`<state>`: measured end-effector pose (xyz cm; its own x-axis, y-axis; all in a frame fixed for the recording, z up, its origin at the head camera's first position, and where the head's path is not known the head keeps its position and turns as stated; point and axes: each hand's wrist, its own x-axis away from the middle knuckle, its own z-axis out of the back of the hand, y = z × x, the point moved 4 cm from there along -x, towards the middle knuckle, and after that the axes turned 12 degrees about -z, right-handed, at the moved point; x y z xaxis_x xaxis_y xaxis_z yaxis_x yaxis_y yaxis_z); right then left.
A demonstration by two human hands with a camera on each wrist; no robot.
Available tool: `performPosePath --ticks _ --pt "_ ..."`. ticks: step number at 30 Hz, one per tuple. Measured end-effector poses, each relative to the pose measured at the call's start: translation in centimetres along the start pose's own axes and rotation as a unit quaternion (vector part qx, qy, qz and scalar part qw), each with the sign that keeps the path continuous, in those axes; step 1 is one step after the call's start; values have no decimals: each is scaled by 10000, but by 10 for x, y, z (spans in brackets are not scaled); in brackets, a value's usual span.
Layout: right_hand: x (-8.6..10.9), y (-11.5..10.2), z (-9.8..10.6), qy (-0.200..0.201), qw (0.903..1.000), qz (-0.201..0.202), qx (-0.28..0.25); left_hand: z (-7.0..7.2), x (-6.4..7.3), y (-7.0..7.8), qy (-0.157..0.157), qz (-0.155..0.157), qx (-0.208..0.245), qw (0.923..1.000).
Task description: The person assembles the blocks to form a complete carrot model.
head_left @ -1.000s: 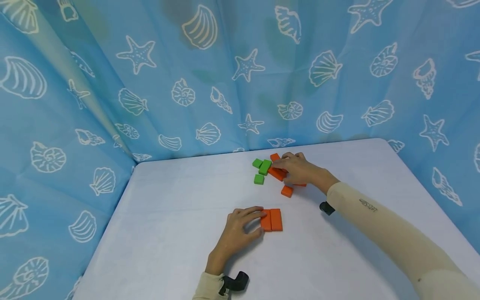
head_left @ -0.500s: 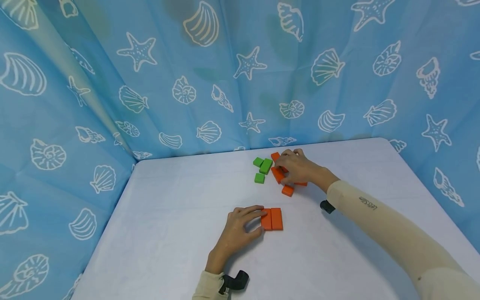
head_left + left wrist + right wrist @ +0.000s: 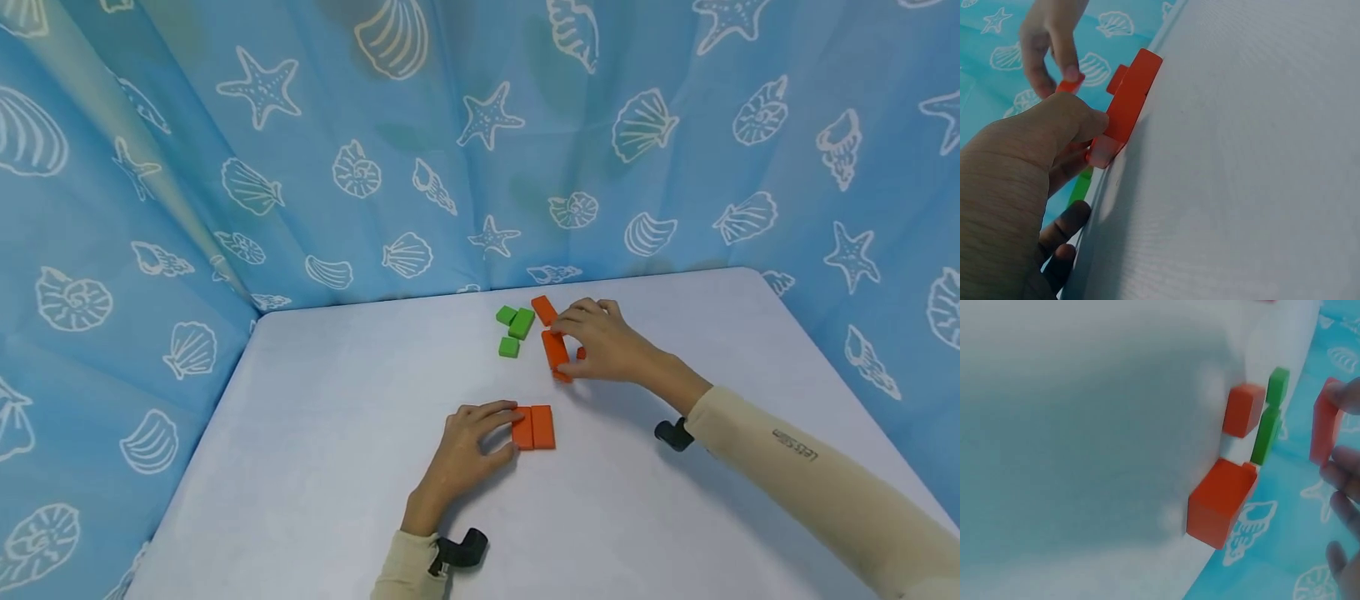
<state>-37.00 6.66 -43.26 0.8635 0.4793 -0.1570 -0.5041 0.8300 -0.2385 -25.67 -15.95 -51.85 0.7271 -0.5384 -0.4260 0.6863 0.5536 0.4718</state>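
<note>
Evenly bright head view, soft shadows on the surface [image 3: 315,450], dimmer bluish wrist views, right one hazy with broad shadow toward nine o'clock

Place: curtained nook, room type unclear | shell-print curtain [image 3: 517,187] | white tabletop [image 3: 337,383]

The left sleeve [image 3: 408,568] is beige, ending at a black wrist camera [image 3: 468,548]; the right sleeve [image 3: 810,492], also beige, bears small dark lettering [image 3: 795,444] above another black camera [image 3: 674,435].
</note>
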Motion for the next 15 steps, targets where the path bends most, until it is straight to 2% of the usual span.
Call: performPosePath --ticks 15 --pt "63 -23 0 250 9996 82 105 0 -1 0 -72 15 -69 9999"
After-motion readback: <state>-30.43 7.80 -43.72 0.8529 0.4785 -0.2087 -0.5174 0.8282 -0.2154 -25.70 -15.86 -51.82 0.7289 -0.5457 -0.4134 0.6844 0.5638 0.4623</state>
